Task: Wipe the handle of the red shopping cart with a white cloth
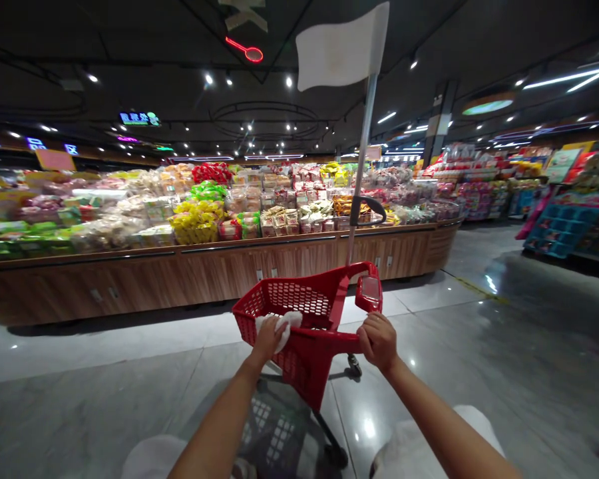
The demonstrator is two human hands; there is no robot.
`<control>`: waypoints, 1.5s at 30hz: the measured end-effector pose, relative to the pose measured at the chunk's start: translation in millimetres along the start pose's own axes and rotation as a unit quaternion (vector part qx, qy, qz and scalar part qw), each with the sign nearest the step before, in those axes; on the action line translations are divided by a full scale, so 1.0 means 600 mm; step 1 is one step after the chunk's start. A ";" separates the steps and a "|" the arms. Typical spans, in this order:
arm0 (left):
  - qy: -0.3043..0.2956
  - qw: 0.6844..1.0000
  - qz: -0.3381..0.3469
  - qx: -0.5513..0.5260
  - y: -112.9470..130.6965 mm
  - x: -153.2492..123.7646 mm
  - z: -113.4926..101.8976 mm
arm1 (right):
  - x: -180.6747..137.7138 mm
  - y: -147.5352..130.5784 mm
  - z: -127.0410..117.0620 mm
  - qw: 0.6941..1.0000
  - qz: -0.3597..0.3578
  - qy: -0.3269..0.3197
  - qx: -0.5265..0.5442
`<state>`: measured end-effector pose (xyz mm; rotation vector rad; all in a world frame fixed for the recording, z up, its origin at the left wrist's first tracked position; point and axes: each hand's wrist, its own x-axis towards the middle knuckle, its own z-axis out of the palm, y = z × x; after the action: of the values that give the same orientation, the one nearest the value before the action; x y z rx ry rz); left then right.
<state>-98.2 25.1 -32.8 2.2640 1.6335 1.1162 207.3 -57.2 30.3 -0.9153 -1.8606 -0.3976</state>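
Note:
A red plastic shopping cart (309, 362) stands in front of me, turned sideways, its perforated basket on the left and its handle on the right. My left hand (268, 338) is closed on a white cloth (290, 322) and presses it against the near rim of the basket. Around the corner of the red handle, my right hand (379, 339) is wrapped, fingers closed. A metal pole (364, 133) with a black grip (368, 210) rises from the cart's far side and carries a blank white flag (340, 50).
Beyond the cart runs a long wood-panelled display counter (219, 269) heaped with packaged food. A blue display rack (564, 223) stands at the right, near more stacked goods. Grey polished floor (459, 352) surrounds the cart's wheels (353, 366).

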 end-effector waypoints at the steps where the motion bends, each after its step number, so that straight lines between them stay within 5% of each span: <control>1: -0.005 0.999 -0.008 0.032 -0.004 -0.003 -0.001 | -0.004 0.009 -0.004 1.000 0.002 0.004 0.009; 4: 0.013 0.995 -0.027 0.092 0.027 -0.018 0.014 | -0.009 0.040 -0.009 1.000 0.011 0.006 0.025; 11: 0.098 0.995 0.030 0.016 0.252 -0.037 0.092 | 0.011 0.074 0.021 0.998 0.030 0.009 0.047; 14: 0.075 0.995 0.052 0.032 0.288 -0.023 0.100 | 0.018 0.072 0.030 0.998 0.039 0.009 0.045; 18: 0.017 0.995 0.080 0.063 0.220 -0.014 0.083 | 0.024 0.075 0.036 0.998 0.025 0.003 0.050; 22: -0.001 0.995 0.022 0.099 0.098 -0.021 0.044 | 0.024 0.087 0.043 0.999 0.009 0.011 0.045; 25: -0.016 0.992 -0.003 0.122 0.045 -0.021 0.017 | 0.027 0.098 0.041 1.000 -0.015 -0.005 0.025; 28: -0.031 0.993 0.014 0.110 0.066 -0.010 0.019 | 0.039 0.098 0.034 0.996 -0.040 -0.070 -0.025; 34: 0.000 0.997 0.024 0.079 0.220 0.014 0.090 | 0.059 0.036 0.070 0.977 -0.027 -0.142 -0.156; 37: -0.015 0.995 0.015 0.095 0.233 0.019 0.099 | 0.049 0.016 0.096 0.968 -0.002 -0.161 -0.192; 40: -0.033 0.992 0.032 0.120 0.171 0.013 0.078 | 0.034 0.023 0.101 0.964 -0.036 -0.158 -0.213; 45: -0.041 0.975 -0.014 0.217 0.012 -0.027 0.009 | 0.017 0.052 0.085 0.965 -0.076 -0.107 -0.227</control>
<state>-91.4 9.5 -40.9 2.4818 2.0284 0.6967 196.1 -0.6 12.1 -1.1573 -2.0873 -0.8761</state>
